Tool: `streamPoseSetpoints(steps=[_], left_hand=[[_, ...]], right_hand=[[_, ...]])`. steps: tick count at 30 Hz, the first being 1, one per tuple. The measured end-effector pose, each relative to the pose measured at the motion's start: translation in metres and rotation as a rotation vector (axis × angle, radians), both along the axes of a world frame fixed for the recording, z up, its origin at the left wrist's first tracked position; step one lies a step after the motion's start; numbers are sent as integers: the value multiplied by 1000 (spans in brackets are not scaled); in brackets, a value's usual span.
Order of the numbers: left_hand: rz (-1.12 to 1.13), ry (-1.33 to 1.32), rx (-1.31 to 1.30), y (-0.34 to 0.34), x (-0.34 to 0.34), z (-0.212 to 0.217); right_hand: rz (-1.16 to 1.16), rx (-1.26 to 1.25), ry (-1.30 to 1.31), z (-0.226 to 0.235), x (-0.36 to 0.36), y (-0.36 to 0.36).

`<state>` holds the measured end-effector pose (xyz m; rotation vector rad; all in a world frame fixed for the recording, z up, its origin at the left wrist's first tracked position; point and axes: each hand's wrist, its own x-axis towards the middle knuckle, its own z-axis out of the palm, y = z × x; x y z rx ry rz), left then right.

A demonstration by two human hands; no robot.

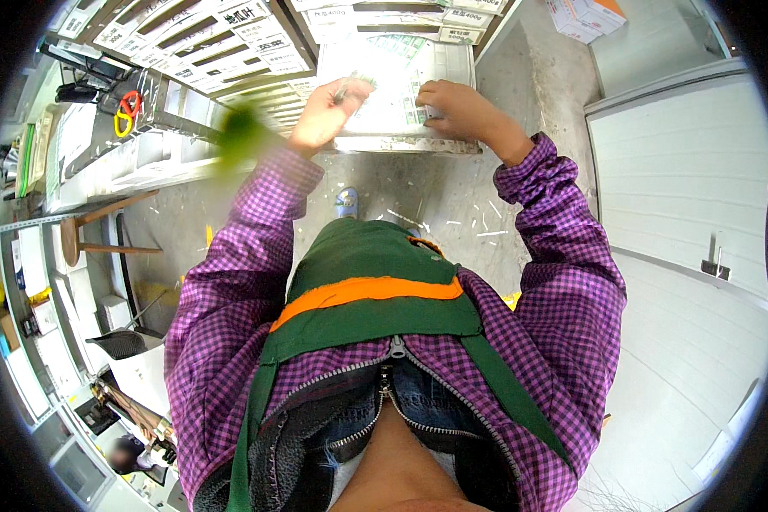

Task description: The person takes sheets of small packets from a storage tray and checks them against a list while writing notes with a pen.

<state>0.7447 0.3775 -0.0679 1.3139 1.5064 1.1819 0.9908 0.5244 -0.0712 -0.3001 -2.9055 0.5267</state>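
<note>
Both of my hands are over a brightly lit white work surface at the front of the shelving. Sheets of small labels with green print lie on it, partly washed out by glare. My left hand is closed at the surface's left side, its fingers around a small greyish-green piece too unclear to name. To the right, my right hand has its fingers curled and pressed together beside a strip of green-printed labels. Whatever its fingertips pinch is hidden.
Slotted racks with labelled fronts rise behind. At left, scissors with red and yellow handles hang at a shelf end, near a blurred green object and a wooden stool. Paper scraps litter the floor. A carton stands back right.
</note>
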Motion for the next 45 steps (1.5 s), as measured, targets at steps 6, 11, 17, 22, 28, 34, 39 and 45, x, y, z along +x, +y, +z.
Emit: streamPoseSetpoints(steps=[6, 11, 17, 22, 28, 34, 39, 45], left_hand=[[-155, 576, 148, 8, 19, 0], [-208, 721, 161, 22, 23, 2], [-144, 753, 208, 30, 1, -8], [-129, 603, 136, 28, 1, 3], [-226, 795, 131, 26, -3, -3], [-199, 650, 214, 31, -2, -15], [-173, 652, 218, 30, 21, -4], [-157, 714, 124, 27, 10, -11]], right_hand=[[9, 122, -76, 12, -9, -14], [-23, 127, -42, 12, -6, -12], [-223, -5, 185, 16, 12, -3], [-308, 17, 122, 13, 14, -15], [-286, 129, 99, -10, -4, -12], [-603, 73, 63, -21, -47, 6], [-626, -351, 331, -53, -69, 5], [-548, -591, 186, -31, -57, 5]])
